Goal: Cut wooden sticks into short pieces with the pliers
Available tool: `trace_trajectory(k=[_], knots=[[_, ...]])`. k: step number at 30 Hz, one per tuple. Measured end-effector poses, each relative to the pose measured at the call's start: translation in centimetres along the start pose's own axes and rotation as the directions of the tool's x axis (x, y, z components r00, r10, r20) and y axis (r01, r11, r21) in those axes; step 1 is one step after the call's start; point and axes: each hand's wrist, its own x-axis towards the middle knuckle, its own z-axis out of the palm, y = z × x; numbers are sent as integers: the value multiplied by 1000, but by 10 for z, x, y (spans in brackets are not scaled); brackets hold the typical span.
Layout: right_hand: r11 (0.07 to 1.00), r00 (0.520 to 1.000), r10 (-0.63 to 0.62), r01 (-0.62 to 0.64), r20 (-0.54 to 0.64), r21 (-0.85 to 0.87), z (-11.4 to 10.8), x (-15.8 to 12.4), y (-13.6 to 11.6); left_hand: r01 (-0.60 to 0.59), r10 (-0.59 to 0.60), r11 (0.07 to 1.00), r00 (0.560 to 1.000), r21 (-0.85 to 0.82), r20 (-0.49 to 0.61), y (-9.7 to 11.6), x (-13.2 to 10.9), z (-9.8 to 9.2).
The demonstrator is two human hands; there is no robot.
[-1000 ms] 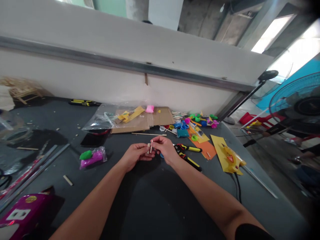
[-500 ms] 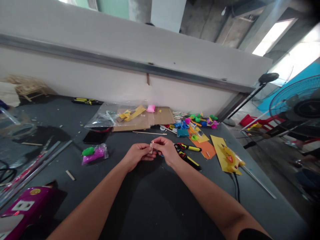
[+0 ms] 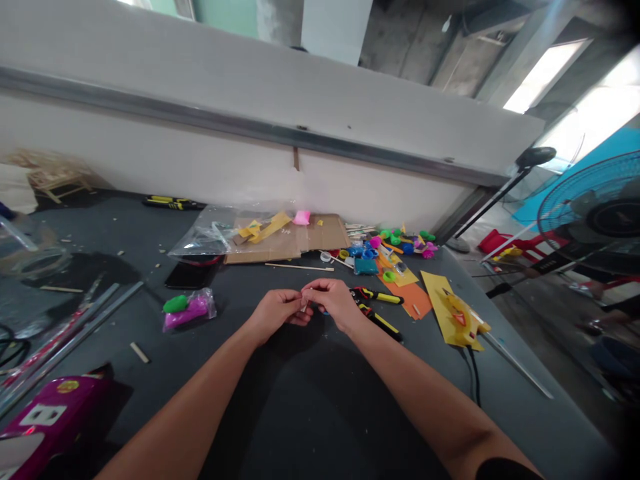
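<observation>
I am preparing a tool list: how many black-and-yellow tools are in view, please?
2. One tool lies beside the right hand; the other tool lies at the back left of the table. More could be hidden.

A black sleeve (image 3: 507, 469) with a curved edge covers the right arm (image 3: 420, 393) near the elbow; the left forearm (image 3: 195, 400), left hand (image 3: 274, 313) and right hand (image 3: 334, 303) are bare.

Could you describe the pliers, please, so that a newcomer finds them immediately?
On the dark table, look just right of the person's right hand. There, near the orange paper, lie the pliers. Their yellow-and-black handles spread apart, while the similarly coloured tool lies farther left, near the wall.
</observation>
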Motion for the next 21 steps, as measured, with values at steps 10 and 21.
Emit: trace_trajectory(k=[10, 21], knots=[[982, 985, 36, -4, -167, 189, -2, 4, -5, 57, -48, 980, 997, -191, 53, 4, -5, 4], [980, 987, -64, 90, -146, 178, 6, -4, -9, -62, 56, 995, 995, -72, -82, 1, -2, 9]])
